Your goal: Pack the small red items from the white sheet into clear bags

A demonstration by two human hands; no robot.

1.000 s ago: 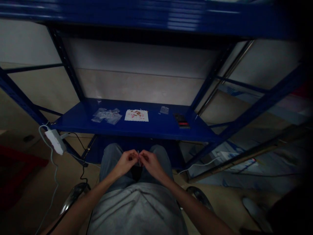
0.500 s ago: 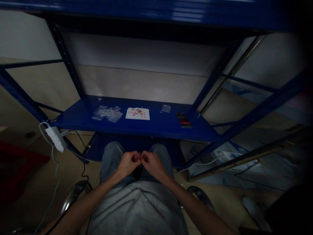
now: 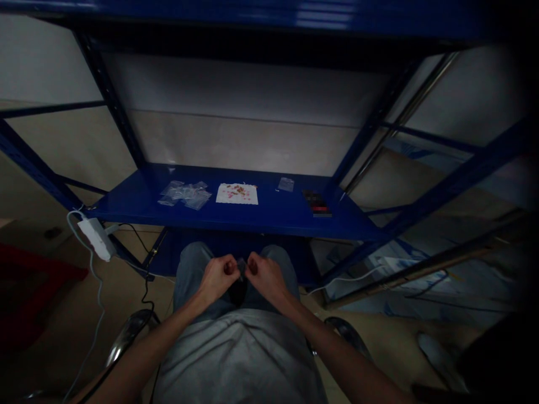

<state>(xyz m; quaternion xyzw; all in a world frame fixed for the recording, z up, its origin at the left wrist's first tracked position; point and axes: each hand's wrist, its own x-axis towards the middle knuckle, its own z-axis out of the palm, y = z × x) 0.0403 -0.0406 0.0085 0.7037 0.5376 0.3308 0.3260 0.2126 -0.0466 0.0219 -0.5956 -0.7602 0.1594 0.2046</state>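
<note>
My left hand (image 3: 218, 278) and my right hand (image 3: 265, 276) are held over my lap, fingers pinched. Between them is a small clear plastic bag (image 3: 241, 268), gripped by its two sides as far as the dim light shows. On the blue steel shelf (image 3: 252, 221) in front of me lie a heap of clear plastic bags (image 3: 185, 194), a white sheet (image 3: 236, 193) with reddish-brown bits on it, a single small clear bag (image 3: 286, 184) and a dark box (image 3: 316, 203) with a red stripe. All are out of reach of my hands' present position.
Blue metal shelf uprights (image 3: 110, 101) and a shelf above (image 3: 269, 11) frame the view. A white power strip (image 3: 96, 239) hangs at the lower left with cables running to the floor. Chrome chair parts (image 3: 126, 339) sit beside my knees.
My hands have drawn slightly apart, and the small clear bag between them now shows more. The head view has shifted a little.
</note>
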